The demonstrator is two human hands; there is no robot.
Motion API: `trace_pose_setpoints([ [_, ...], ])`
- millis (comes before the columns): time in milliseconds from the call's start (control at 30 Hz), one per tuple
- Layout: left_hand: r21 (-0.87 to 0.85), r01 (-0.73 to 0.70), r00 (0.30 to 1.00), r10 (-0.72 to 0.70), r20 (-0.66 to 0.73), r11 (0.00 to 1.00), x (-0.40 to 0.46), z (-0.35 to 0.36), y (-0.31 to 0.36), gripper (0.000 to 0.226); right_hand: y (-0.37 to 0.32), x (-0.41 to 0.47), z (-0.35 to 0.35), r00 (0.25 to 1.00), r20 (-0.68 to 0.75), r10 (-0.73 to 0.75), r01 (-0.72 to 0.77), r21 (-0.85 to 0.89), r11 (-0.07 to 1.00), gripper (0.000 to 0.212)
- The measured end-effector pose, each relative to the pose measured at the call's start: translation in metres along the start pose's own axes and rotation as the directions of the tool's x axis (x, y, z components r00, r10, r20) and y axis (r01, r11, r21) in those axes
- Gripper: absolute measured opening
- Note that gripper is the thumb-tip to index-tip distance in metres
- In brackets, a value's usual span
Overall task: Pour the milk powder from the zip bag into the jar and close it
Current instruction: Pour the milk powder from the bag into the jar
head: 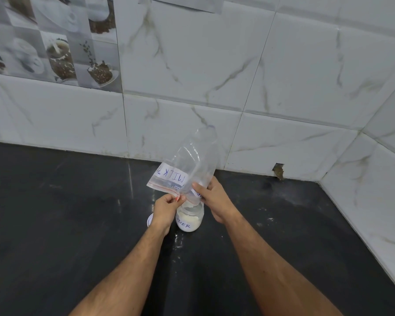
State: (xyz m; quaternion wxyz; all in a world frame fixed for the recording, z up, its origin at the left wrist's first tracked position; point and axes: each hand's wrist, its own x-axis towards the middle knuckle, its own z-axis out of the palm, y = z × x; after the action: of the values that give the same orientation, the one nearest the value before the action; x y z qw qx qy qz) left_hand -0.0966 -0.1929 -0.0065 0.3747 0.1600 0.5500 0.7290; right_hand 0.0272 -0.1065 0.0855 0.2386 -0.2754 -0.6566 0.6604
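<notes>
Two bare forearms reach forward over the dark countertop [55, 224]. At centre, the left hand [163, 209] pinches the zip edge of the clear zip bag [187, 165] between thumb and fingertips, while the right hand [214, 199] grips the bag's mouth from the other side, fingers curled round the plastic. Upended, the bag has its mouth directly over the open jar [189, 220] and its bottom raised toward the marble-patterned wall tiles [214, 65]; its white label reads "MILK P…" upside down. Standing upright on the countertop, the jar holds pale milk powder [188, 218] and bears a label ending "…DER". Just left of the jar, partly hidden behind the left wrist, lies a white lid [150, 220].
</notes>
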Motion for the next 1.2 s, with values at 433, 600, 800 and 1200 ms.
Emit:
trace_pose_setpoints([
  [433,0.061,-0.022,0.999,0.024,-0.039,0.998,0.001,0.003,-0.001,0.010,0.003,0.000,0.006,0.999,0.029,0.029,-0.027,-0.042,0.999,0.030],
  [600,0.091,-0.047,0.998,0.050,-0.030,0.995,-0.002,0.003,0.001,0.008,0.005,0.001,0.004,0.998,-0.062,0.009,-0.009,-0.008,1.000,0.031],
  [800,0.114,-0.057,0.998,0.060,-0.018,0.992,-0.010,0.004,0.011,0.008,0.005,0.003,0.000,0.989,-0.137,0.055,-0.050,0.034,0.998,0.024],
  [1200,0.200,-0.062,0.980,0.022,0.200,0.978,-0.016,0.001,0.049,0.027,0.004,0.008,-0.028,0.935,-0.271,0.231,-0.148,0.295,0.944,0.011],
])
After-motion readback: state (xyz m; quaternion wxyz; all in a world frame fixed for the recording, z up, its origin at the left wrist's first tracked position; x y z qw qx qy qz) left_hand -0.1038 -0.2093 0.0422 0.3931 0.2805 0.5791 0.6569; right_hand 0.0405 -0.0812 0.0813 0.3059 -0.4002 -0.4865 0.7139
